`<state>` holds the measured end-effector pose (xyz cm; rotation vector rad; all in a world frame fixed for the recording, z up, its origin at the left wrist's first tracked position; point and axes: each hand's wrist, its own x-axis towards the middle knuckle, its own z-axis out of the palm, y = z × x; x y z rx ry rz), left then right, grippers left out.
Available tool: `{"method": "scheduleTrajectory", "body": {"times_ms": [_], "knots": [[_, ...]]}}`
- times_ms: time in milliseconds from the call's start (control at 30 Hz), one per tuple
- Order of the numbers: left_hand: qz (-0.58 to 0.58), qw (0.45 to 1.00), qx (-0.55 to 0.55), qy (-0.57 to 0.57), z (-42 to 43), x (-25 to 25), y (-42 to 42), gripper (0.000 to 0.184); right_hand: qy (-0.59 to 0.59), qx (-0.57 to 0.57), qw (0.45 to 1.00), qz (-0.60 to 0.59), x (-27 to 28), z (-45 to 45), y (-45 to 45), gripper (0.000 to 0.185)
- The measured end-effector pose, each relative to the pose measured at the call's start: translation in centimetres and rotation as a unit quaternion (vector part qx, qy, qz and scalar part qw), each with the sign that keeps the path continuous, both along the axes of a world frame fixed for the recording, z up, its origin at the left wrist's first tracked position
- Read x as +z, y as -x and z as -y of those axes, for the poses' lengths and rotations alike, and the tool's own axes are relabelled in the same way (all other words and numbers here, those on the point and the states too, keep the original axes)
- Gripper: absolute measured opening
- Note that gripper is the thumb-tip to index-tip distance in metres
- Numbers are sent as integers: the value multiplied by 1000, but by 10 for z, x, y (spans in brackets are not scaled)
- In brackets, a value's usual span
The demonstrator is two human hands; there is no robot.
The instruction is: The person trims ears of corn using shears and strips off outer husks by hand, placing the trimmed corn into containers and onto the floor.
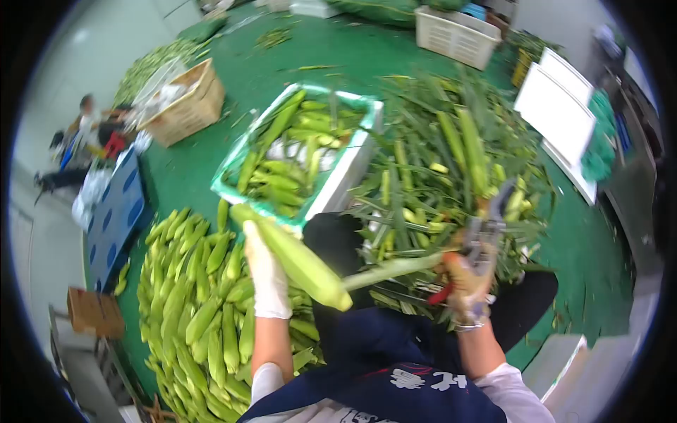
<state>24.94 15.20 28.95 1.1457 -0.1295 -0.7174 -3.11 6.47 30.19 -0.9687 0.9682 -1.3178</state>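
An ear of corn in its green husk (303,262) lies slanted in my left hand (264,271), which wears a white glove and is closed round it. My right hand (469,282), in a stained glove, is closed on pruning shears (485,233) whose blades point up and away from me. A pale green stalk or leaf strip (395,270) stretches between the lower end of the ear and my right hand. Beneath my left arm spreads a large pile of husked green corn (204,324). Leaves and stalks (423,169) are heaped beyond my right hand.
Ahead stands a white foam box (360,158) lined with green plastic, holding corn. A beige crate (190,106), a blue panel (116,215) and a cardboard box (95,312) are on the left. Another person (88,123) is at the far left. White boards (557,106) lean at the right.
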Motion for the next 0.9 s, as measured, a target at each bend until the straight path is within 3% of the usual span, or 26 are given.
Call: {"method": "scheduleTrajectory", "body": {"times_ms": [33, 100, 167, 200, 233, 267, 333, 400, 433, 500, 533, 600, 633, 700, 767, 833, 900], "knots": [[-10, 997, 73, -19, -19, -3, -26, 57, 17, -7, 999, -44, -15, 20, 20, 46], [81, 971, 159, -157, -82, -1, -76, 62, 83, -78, 989, -91, 14, 54, 36, 45], [96, 914, 254, -303, -155, -16, -133, 67, 121, -129, 971, -161, 22, 103, 67, 39], [163, 866, 247, -403, -193, -19, -153, 66, 79, -83, 978, -174, 25, 124, 90, 35], [228, 804, 236, -495, -231, -24, -170, 65, 23, -72, 966, -246, 30, 141, 106, 37], [259, 716, 199, -617, -261, -24, -187, 58, 54, -69, 928, -362, 21, 160, 130, 42], [330, 489, 140, -795, -315, -34, -228, 50, 135, -112, 824, -539, 1, 176, 151, 54], [480, 350, 185, -783, -288, -50, -249, 47, 129, -127, 798, -575, 0, 167, 135, 66], [575, 337, 251, -702, -248, -67, -265, 45, 142, -128, 819, -541, -6, 160, 118, 66], [618, 517, 164, -569, -111, -94, -263, 39, 173, -83, 853, -485, -26, 155, 96, 62], [613, 603, 115, -497, -42, -107, -262, 36, 134, -59, 888, -436, -31, 151, 81, 58], [612, 688, 45, -388, 70, -140, -266, 33, 85, 31, 915, -393, -19, 148, 46, 53], [654, 620, 33, -431, 114, -159, -282, 31, 72, 43, 894, -441, -20, 150, 46, 54], [637, 552, 29, -537, 169, -211, -323, 27, 74, 34, 844, -530, -10, 150, 45, 55], [619, 470, 34, -628, 192, -262, -368, 23, 42, 23, 888, -458, -17, 149, 58, 57], [621, 478, 56, -619, 205, -284, -387, 22, 50, -29, 897, -438, -38, 143, 83, 50], [584, 536, 17, -609, 210, -249, -368, 31, 45, 33, 896, -441, -40, 146, 89, 45]]}}
